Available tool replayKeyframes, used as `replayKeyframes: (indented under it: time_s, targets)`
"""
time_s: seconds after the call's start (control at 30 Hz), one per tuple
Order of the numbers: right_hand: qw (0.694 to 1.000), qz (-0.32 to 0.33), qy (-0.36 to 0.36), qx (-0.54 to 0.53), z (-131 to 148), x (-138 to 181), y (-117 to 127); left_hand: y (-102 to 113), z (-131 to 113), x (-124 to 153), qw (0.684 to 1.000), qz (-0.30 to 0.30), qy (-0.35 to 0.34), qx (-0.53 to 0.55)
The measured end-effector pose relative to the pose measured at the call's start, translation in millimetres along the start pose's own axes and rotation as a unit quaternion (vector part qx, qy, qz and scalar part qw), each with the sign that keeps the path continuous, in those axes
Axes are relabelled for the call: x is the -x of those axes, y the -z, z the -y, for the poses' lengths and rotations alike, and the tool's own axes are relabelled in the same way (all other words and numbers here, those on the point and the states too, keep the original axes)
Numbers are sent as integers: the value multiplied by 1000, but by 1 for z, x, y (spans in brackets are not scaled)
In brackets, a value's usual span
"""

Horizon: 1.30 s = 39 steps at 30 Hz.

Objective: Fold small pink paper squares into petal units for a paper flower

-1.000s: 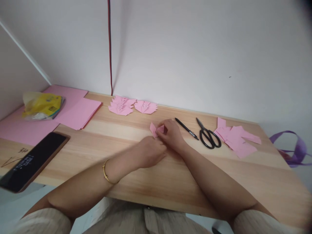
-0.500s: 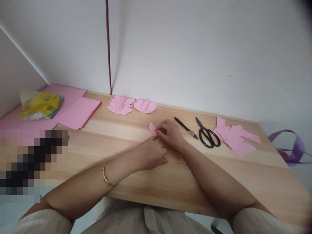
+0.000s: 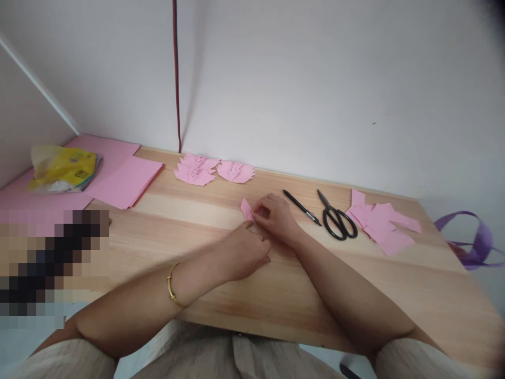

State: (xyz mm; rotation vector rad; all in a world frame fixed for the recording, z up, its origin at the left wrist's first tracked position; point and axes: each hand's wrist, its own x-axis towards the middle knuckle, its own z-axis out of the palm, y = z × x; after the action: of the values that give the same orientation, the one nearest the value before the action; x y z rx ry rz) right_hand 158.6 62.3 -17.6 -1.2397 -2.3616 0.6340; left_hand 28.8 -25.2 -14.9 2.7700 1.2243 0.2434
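Note:
A small folded piece of pink paper (image 3: 246, 209) stands up between my two hands near the middle of the table. My left hand (image 3: 246, 250), with a gold bangle on the wrist, pinches its lower edge from the near side. From the right, my right hand (image 3: 276, 218) grips the same piece with thumb and forefinger. Fingers cover the lower part of the paper. Closest to my right hand lies a black pen (image 3: 302, 207), and beside that are black-handled scissors (image 3: 336, 217), resting with the blades pointing away.
Cut pink paper scraps (image 3: 381, 223) lie right of the scissors. Several fringed pink paper pieces (image 3: 235, 171) sit along the wall. Pink sheets (image 3: 118, 181) are stacked at left, beneath a yellow plastic packet (image 3: 67, 167). A purple strap (image 3: 479, 239) hangs past the table's right edge.
My left hand has tilted very slightly around the paper's lower edge, and a bit more of the paper shows. Both hands keep their pinch on it; the other things lie as before.

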Motion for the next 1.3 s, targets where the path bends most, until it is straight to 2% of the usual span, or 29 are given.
replayKeyframes:
  time_s: [0.27, 0.43, 1.1, 1.3]
  targets:
    - [1000, 9, 27, 6, 1, 3, -2, 3, 1, 1, 1000, 25, 6, -9]
    - [998, 27, 55, 7, 1, 3, -1, 3, 1, 0, 1000, 7, 3, -19]
    - [998, 35, 46, -5, 2, 3, 1, 7, -2, -1, 999, 32, 18, -11]
    - [998, 32, 48, -12, 3, 3, 1, 6, -2, -1, 1000, 13, 13, -14]
